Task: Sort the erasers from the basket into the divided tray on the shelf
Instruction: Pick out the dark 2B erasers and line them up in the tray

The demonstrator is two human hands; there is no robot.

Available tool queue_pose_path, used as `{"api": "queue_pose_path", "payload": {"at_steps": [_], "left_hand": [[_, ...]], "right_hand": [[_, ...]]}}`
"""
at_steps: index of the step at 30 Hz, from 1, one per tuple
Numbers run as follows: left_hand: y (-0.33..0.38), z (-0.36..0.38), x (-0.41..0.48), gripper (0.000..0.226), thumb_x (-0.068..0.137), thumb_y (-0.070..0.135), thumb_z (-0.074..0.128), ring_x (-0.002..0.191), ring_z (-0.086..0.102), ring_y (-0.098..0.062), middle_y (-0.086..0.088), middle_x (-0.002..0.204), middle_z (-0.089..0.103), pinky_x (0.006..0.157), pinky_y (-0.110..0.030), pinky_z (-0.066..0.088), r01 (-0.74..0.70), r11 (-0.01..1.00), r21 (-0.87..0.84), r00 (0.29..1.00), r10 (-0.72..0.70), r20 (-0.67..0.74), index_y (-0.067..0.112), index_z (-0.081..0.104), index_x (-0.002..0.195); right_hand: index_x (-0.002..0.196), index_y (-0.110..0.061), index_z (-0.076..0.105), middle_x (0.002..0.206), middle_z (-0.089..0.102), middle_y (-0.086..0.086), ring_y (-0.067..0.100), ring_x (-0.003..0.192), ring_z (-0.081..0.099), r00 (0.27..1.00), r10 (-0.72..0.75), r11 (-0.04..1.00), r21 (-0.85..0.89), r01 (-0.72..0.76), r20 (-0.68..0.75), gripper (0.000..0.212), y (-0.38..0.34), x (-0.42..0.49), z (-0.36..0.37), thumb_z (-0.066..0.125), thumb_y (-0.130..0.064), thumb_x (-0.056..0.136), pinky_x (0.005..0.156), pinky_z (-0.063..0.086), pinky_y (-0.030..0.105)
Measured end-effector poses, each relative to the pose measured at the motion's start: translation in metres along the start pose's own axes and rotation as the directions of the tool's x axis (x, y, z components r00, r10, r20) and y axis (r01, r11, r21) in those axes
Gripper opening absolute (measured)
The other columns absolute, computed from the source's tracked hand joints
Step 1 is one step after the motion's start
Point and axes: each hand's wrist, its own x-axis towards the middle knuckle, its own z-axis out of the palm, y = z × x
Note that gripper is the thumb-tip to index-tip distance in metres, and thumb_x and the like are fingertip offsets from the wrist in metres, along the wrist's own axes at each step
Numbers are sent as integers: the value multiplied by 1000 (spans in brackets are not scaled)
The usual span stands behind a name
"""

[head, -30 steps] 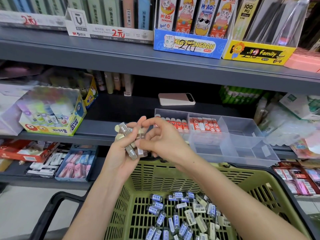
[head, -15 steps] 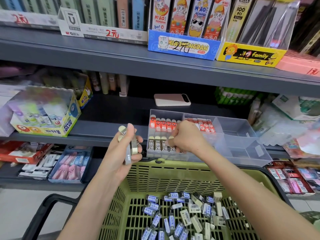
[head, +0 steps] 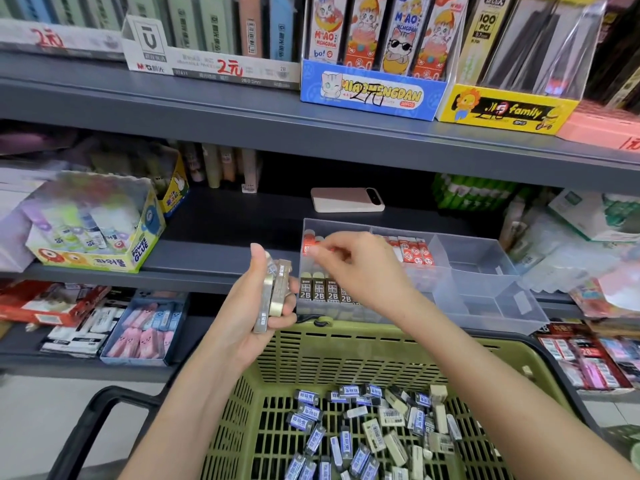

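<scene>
Comparing with half a second ago, the right hand [head: 360,268] is lifted from the 2B row in the divided tray [head: 485,271] at centre frame, fingers loosely curled, apparently empty. A few brown erasers [head: 275,292] are kept clamped in the left hand [head: 256,306]; many are left in the basket [head: 346,358] below.

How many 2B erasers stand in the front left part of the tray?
4 2B erasers show in the tray, in one row. The right hand may hide more.
</scene>
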Motion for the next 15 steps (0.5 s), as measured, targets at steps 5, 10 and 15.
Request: {"api": "queue_pose_path", "payload": {"at_steps": [5,10,15], "left_hand": [[-2,2,-2,66,67,65,52,38,42,-7,-2,61,49,29,-15,29,16,999,42,994,-20,104,6,56,97],[-2,2,-2,62,66,64,54,39,49,-12,-8,60,56,28,-15,30,30,998,57,998,-34,56,7,50,88],[-1,4,-1,51,71,61,50,43,56,-14,-8,61,56,31,-16,38,22,1000,-13,1000,-22,5,10,50,77]], "right_hand": [[107,-19,67,86,62,-2,18,79,56,945,-187,957,266,114,269,25,-14,-9,0,70,-22,82,70,46,25],[83,-14,59,87,58,3,19,71,55,939,-247,935,312,167,237,20,-11,-13,-13,77,-15,74,66,49,35],[103,-12,67,90,60,-1,9,83,49,843,-464,866,-60,496,271,25,-11,-19,-12,70,-25,81,77,37,22]]}}
